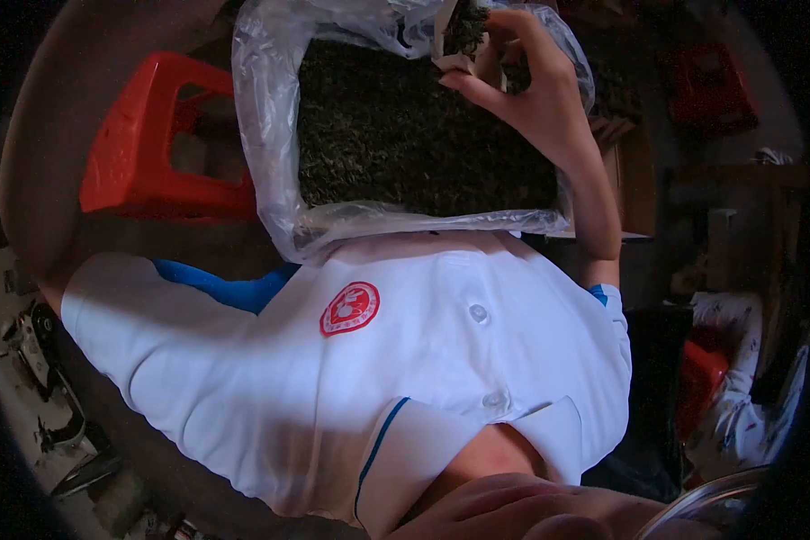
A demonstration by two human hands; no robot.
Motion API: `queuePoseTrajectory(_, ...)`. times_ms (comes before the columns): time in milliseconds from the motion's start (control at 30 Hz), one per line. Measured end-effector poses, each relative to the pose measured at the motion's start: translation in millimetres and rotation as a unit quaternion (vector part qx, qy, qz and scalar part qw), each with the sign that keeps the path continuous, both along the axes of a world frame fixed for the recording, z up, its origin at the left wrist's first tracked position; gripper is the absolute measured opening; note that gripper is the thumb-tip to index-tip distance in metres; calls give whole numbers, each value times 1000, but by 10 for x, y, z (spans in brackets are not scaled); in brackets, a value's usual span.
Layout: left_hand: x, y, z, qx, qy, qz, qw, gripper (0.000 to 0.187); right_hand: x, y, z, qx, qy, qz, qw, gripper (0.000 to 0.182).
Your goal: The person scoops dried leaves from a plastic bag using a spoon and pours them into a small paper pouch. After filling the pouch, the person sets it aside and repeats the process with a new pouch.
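While dark dried leaves (405,135) fill clear plastic bag (265,117) at twelve o'clock, right hand (542,85) at one o'clock grasps leaf-filled carton (457,64); left fingers out of frame, cannot tell.

White buttoned shirt (531,337) — round red-and-white badge (351,309), blue-edged collar (420,450) — and glasses (684,508).

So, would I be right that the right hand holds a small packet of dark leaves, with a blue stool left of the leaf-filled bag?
Not quite: the head view shows the stool is red, not blue. It is left of the leaf-filled bag, and the right hand holds the small packet of dark leaves.
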State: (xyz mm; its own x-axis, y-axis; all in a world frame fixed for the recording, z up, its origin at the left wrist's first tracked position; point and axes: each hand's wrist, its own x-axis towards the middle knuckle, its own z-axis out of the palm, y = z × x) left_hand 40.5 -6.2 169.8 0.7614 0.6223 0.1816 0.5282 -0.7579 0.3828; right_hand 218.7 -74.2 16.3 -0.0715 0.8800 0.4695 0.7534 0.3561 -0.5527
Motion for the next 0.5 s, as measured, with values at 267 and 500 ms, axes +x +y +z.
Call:
queuePoseTrajectory(267, -56, 71, 28, 60, -32, -42, 997, 14, 45, -17, -99, 34, 39, -1, 999, 59)
queuePoseTrajectory(500, -282, 136, 126, 103, -69, -12, 992, 14, 103, 55, -231, 105, 58, 26, 992, 62)
